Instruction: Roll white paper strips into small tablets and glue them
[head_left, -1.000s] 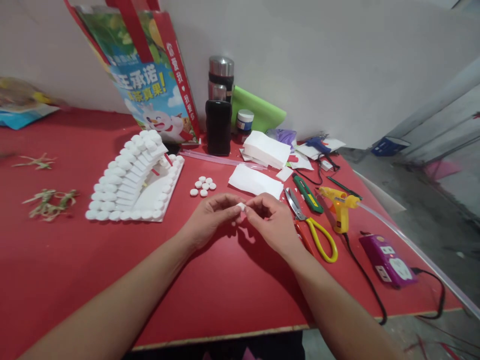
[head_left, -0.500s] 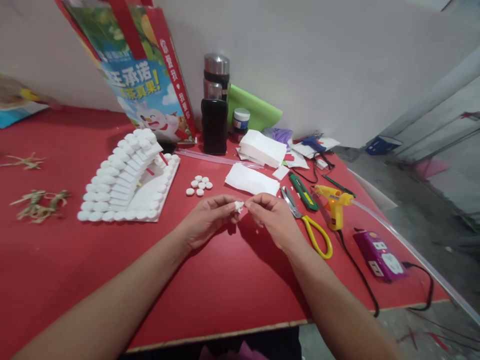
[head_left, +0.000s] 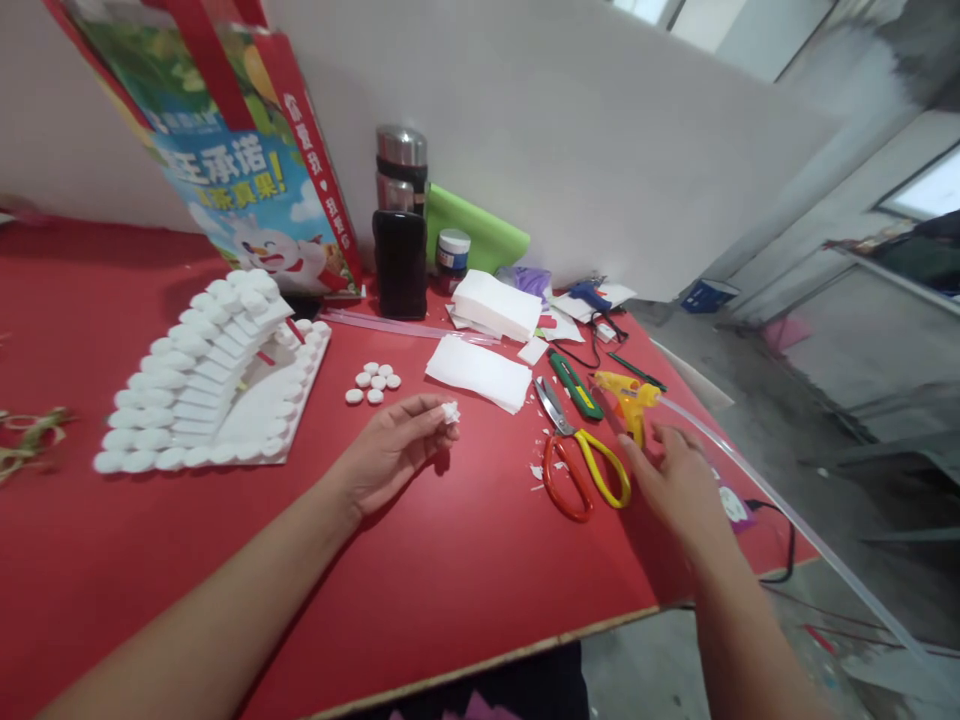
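Note:
Between the thumb and fingers of my left hand (head_left: 401, 450) is a small crumpled white piece (head_left: 450, 412), held above the red table (head_left: 450, 560). My right hand (head_left: 675, 480) is at the yellow glue gun (head_left: 632, 396), thumb and fingers apart around its handle, not closed on it. Scissors with one red and one yellow handle (head_left: 566, 470) lie just left of my right hand. Several round white pieces (head_left: 373, 381) lie beyond my left hand. Farther left stands a white stepped model (head_left: 202, 375) edged with round white pieces.
White paper strips (head_left: 480, 372), a green cutter (head_left: 575, 385), a black phone (head_left: 400, 265), a steel flask (head_left: 402, 150) and a printed bag (head_left: 262, 180) lie or stand toward the wall. A clear glue stick (head_left: 795, 510) trails from the glue gun past the table's right edge.
My right hand has left the white piece and moved right to the glue gun, its fingers now spread. My left hand still holds the piece. The view has shifted right.

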